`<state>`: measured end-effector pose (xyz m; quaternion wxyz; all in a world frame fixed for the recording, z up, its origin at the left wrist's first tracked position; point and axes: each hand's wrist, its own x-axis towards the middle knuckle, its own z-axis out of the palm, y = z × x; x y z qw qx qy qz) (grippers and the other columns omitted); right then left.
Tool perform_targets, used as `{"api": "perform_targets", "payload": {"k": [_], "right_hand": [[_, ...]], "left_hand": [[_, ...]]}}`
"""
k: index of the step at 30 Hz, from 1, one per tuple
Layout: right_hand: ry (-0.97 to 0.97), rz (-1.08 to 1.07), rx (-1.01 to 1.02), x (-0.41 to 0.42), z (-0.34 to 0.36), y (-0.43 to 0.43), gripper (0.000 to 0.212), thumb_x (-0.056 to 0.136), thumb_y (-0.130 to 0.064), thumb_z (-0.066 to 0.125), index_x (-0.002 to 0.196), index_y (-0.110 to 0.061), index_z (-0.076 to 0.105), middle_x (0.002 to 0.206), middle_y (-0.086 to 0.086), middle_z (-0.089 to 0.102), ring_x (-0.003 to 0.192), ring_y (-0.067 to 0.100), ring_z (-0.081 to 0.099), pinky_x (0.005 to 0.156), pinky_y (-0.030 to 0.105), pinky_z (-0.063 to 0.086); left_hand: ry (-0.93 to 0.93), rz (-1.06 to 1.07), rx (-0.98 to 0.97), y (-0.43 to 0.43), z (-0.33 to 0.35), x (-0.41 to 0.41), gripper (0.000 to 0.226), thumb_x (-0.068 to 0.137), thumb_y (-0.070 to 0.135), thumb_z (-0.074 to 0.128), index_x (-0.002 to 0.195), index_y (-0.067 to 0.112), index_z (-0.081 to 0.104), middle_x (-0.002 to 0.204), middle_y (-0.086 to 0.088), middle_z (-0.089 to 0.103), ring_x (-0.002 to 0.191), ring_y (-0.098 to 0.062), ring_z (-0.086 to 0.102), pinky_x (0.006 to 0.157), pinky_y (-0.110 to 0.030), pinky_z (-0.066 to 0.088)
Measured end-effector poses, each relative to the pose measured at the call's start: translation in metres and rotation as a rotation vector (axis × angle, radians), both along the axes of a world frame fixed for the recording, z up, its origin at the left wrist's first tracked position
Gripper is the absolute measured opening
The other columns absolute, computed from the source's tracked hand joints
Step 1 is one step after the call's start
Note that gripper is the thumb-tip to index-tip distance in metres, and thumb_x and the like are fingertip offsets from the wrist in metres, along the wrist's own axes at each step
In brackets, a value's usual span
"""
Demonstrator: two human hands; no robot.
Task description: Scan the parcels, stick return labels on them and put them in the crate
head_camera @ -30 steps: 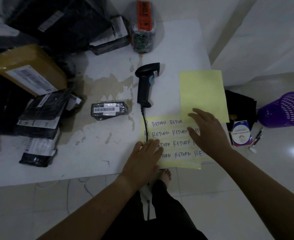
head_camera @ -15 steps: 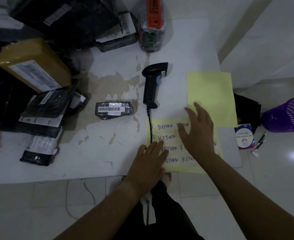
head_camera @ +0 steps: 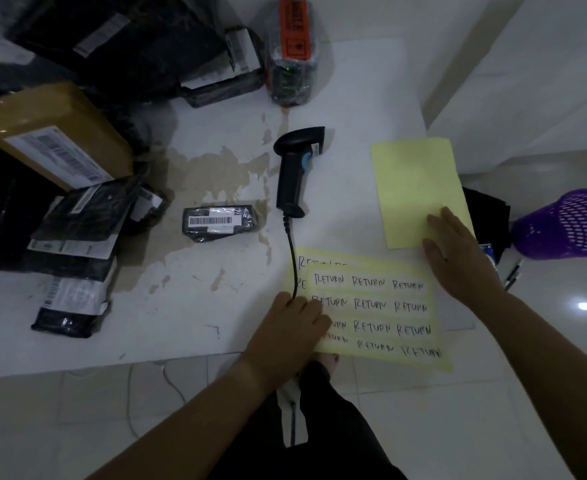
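Two yellow sheets of RETURN labels [head_camera: 371, 306] lie stacked, slightly offset, at the front edge of the white table [head_camera: 167, 317]. My left hand [head_camera: 285, 334] rests on their left edge, fingers curled, over the scanner cable. My right hand [head_camera: 458, 258] lies flat with straight fingers on the lower corner of a blank yellow sheet [head_camera: 416, 188]. A black barcode scanner [head_camera: 295, 171] lies between the sheets and a small black wrapped parcel [head_camera: 219, 221] with a barcode. More parcels are piled at the left: a brown box [head_camera: 53, 133] and black bags [head_camera: 77, 233].
A bubble-wrapped parcel with an orange sticker [head_camera: 290, 53] stands at the table's back. A purple mesh basket [head_camera: 572, 226] lies on the floor at the right, next to pens [head_camera: 512, 275] and a dark bag [head_camera: 486, 213]. White tiled floor lies below.
My right hand has moved right, off the label sheets onto the blank yellow sheet. The top label sheet now lies shifted right, baring the sheet under it. My left hand stays put.
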<state>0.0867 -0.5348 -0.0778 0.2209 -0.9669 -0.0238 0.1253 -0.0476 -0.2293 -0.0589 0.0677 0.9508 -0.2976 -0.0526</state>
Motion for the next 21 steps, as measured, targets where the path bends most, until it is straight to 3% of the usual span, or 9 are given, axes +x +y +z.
{"api": "perform_targets", "payload": {"k": [2,4,7,10,12,14,17,19,21], "right_hand": [[0.006,0.044,-0.043,0.001,-0.002,-0.011,0.049,0.103,-0.022,0.046,0.149,-0.008,0.04,0.161,0.017,0.025,0.148,0.035,0.026,0.118,0.05,0.028],[-0.005,0.146,-0.089,0.001,-0.003,-0.01,0.049,0.103,-0.023,0.044,0.148,-0.006,0.041,0.16,0.019,0.028,0.147,0.037,0.028,0.116,0.053,0.03],[-0.026,0.192,-0.056,0.001,-0.004,-0.006,0.047,0.097,-0.011,0.053,0.143,-0.003,0.049,0.155,0.018,0.038,0.144,0.037,0.035,0.115,0.046,0.028],[-0.112,0.151,-0.014,-0.002,-0.001,-0.012,0.034,0.094,-0.008,0.053,0.126,-0.001,0.065,0.141,0.018,0.055,0.131,0.038,0.051,0.105,0.047,0.042],[-0.138,0.188,-0.073,-0.009,0.0,-0.009,0.04,0.093,-0.006,0.058,0.133,-0.004,0.06,0.146,0.015,0.051,0.134,0.037,0.049,0.104,0.052,0.044],[-0.176,0.296,-0.092,-0.025,0.0,0.008,0.052,0.085,0.0,0.068,0.136,-0.007,0.058,0.148,0.013,0.049,0.134,0.037,0.05,0.1,0.054,0.048],[-0.152,0.404,-0.023,-0.061,0.002,0.041,0.055,0.085,-0.002,0.07,0.138,-0.01,0.057,0.151,0.008,0.047,0.137,0.032,0.046,0.105,0.046,0.045],[-0.1,0.349,0.061,-0.083,0.005,0.052,0.051,0.091,-0.006,0.065,0.141,-0.011,0.055,0.15,0.006,0.048,0.137,0.026,0.046,0.106,0.037,0.042],[-0.075,0.185,0.167,-0.103,0.012,0.056,0.046,0.092,-0.003,0.063,0.137,-0.01,0.058,0.135,0.01,0.06,0.117,0.028,0.061,0.091,0.034,0.051]], "left_hand": [[0.0,0.041,-0.075,0.001,0.004,0.007,0.033,0.083,0.012,0.035,0.093,0.019,0.065,0.091,-0.001,0.063,0.074,-0.022,0.061,0.071,-0.036,0.046],[0.035,0.159,-0.216,0.001,0.008,0.01,0.031,0.079,0.006,0.044,0.096,0.017,0.067,0.093,-0.001,0.065,0.075,-0.022,0.062,0.068,-0.035,0.043],[0.108,0.42,-0.577,0.007,0.027,0.012,0.022,0.084,0.006,0.058,0.102,0.015,0.066,0.098,0.0,0.065,0.085,-0.021,0.063,0.07,-0.034,0.05],[0.056,0.658,-0.82,0.013,0.055,0.023,0.018,0.1,0.019,0.046,0.101,0.015,0.063,0.087,0.01,0.057,0.079,-0.003,0.056,0.071,-0.014,0.043],[0.004,0.742,-0.899,0.012,0.073,0.039,0.018,0.104,0.02,0.044,0.101,0.019,0.061,0.083,0.019,0.053,0.076,0.005,0.054,0.069,-0.007,0.038],[-0.053,0.685,-0.963,0.009,0.084,0.058,0.017,0.104,0.013,0.047,0.109,0.018,0.062,0.095,0.021,0.06,0.09,0.01,0.058,0.08,-0.007,0.042],[-0.081,0.465,-0.865,0.0,0.084,0.084,0.039,0.096,-0.001,0.047,0.131,0.012,0.062,0.13,-0.003,0.066,0.124,-0.013,0.059,0.11,-0.029,0.044],[-0.082,0.343,-0.629,-0.007,0.072,0.089,0.048,0.091,0.001,0.043,0.135,0.011,0.062,0.137,-0.007,0.063,0.129,-0.021,0.055,0.112,-0.036,0.042],[-0.053,0.237,-0.418,-0.01,0.055,0.082,0.057,0.085,-0.003,0.039,0.134,0.012,0.063,0.137,-0.007,0.063,0.128,-0.026,0.057,0.105,-0.044,0.048]]}}
